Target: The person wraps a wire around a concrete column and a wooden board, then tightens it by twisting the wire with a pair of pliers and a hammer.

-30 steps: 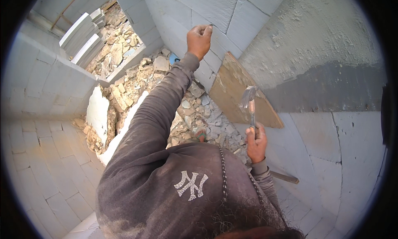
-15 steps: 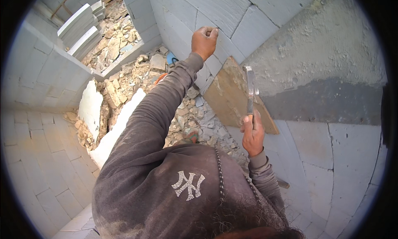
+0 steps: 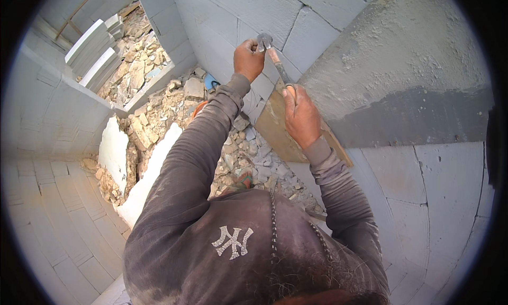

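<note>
My left hand [image 3: 248,60] is raised against the pale grey block wall [image 3: 248,11], its thumb and fingers pinched together. Whatever sits in that pinch is too small or hidden to make out. With fingers wrapped round its handle, my right hand [image 3: 304,117] grips a hammer [image 3: 279,65]. The hammer's metal head is right beside my left fingertips, close to the wall; whether it touches anything cannot be told. Below the hammer, a brown wooden board [image 3: 274,114] leans along the wall, partly covered by my right hand.
Broken rubble [image 3: 254,164] covers the floor around my foot [image 3: 244,179]. White slabs [image 3: 114,141] lean on a rubble heap at the left. Wet and dry grey plaster [image 3: 402,56] coats the wall at upper right. White blocks [image 3: 87,40] stand stacked beyond a low wall.
My right hand has swung the hammer up and left, bringing its head beside my left fingers. The left hand keeps its pinch at the wall; the whole view has shifted slightly.
</note>
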`<action>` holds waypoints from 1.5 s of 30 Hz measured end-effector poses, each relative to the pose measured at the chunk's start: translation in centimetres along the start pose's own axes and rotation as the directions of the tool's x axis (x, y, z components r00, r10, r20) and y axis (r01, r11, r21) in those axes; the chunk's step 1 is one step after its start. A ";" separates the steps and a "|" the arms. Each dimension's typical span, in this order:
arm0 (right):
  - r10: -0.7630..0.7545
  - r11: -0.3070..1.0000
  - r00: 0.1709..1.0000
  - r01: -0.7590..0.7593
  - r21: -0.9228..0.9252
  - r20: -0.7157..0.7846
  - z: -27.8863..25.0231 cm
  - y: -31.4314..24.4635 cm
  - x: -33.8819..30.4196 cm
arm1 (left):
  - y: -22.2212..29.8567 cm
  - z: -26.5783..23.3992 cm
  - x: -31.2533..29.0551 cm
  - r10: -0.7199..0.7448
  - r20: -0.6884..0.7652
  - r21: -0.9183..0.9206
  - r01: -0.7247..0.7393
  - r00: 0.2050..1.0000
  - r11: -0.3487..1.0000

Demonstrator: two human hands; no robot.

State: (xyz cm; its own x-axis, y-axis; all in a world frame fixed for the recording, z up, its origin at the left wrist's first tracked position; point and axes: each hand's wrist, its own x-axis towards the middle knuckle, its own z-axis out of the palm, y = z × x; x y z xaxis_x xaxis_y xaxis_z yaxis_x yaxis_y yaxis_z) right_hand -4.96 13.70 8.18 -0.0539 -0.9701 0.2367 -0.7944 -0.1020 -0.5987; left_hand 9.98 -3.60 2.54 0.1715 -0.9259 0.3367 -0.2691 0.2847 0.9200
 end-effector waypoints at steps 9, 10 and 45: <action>0.023 0.998 0.999 -0.024 -0.051 -0.028 2.1 -0.2 2.0 | -0.8 0.0 0.5 0.007 0.056 -0.059 -0.004 0.998 0.998; 0.013 0.999 0.999 -0.014 -0.040 -0.030 1.7 -0.4 2.0 | 0.3 0.1 0.1 -0.003 0.065 -0.067 0.007 0.998 0.998; 0.067 0.989 0.998 -0.064 -0.132 0.019 2.9 2.1 2.0 | -1.8 -1.0 -1.8 -0.115 0.116 -0.258 0.142 0.987 0.956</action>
State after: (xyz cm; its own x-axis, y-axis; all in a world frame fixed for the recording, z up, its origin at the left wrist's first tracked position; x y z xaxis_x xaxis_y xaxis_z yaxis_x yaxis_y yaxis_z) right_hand -4.96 10.90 5.19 -0.0953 -0.9787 0.1820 -0.8623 -0.0102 -0.5062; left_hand 11.11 -2.17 0.48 0.0904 -0.9750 0.2029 0.0116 0.2047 0.9787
